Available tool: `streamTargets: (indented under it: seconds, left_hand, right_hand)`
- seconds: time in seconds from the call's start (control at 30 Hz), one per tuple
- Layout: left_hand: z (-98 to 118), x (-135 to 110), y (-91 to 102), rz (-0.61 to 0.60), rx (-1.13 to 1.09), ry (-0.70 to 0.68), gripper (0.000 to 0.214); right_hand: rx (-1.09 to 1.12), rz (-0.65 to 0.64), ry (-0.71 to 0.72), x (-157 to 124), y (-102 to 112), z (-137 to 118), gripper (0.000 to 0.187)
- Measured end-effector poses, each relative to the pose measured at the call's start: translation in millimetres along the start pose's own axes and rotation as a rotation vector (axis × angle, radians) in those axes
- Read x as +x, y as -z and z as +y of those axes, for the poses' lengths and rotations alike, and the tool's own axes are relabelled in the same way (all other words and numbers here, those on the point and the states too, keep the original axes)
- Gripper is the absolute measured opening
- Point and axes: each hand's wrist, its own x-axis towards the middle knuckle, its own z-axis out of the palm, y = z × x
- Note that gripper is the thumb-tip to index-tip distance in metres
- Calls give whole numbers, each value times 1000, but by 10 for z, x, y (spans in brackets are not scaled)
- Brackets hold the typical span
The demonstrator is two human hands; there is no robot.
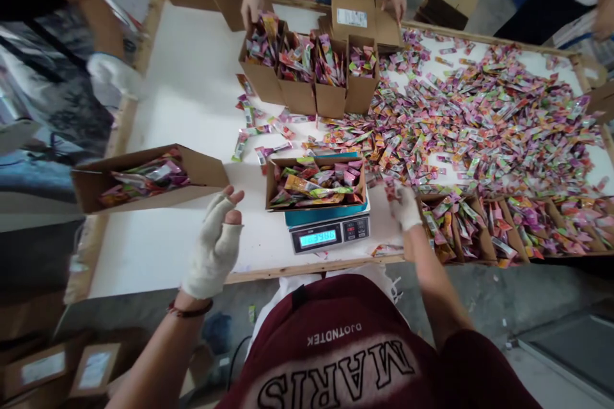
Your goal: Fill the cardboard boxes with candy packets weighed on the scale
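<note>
My left hand, in a white fingerless glove, is raised over the near left part of the table with its fingers apart and nothing in it. Just beyond its fingertips a cardboard box lies tilted, partly filled with candy packets. A filled box rests on the digital scale, whose display is lit. To the right of the scale is my right hand, also gloved, at the edge of the loose packets. Motion blurs its fingers, so any packet in them cannot be made out.
Loose packets cover much of the table's right side. Several filled boxes stand across from me, and more filled boxes line the near right edge. A co-worker's hands touch boxes opposite; another person's gloved hand is at left.
</note>
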Motion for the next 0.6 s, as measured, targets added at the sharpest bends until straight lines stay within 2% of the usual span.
streamTargets:
  seconds: [0.07,0.17,0.23,0.33,0.37,0.43,0.6]
  left_hand:
    - [-35,-2,-26,2,-26,29,49]
    - [-17,35,-78,-9,-50,17,51]
    - [35,70,-103,-19,-53,-2,53]
    - [112,104,-83,-25,-55,-33,55]
    - [125,107,-57,-23,-52,-42,55]
    - [122,100,18,-5,-39,-51,53]
    - [39,66,187,121,-38,-34,44]
  right_hand:
    - [-33,34,46,238,188,-118,32]
    - [-133,48,263,420,383,-563,31]
    - [-209,-26,424,465,384,-960,34]
    - [-296,-172,585,490,261,-1400,53]
    - [-308,-182,613,487,232,-1456,57]
    - [-303,-117,596,457,249,-1426,54]
    - [-245,148,401,281,606,-1036,35]
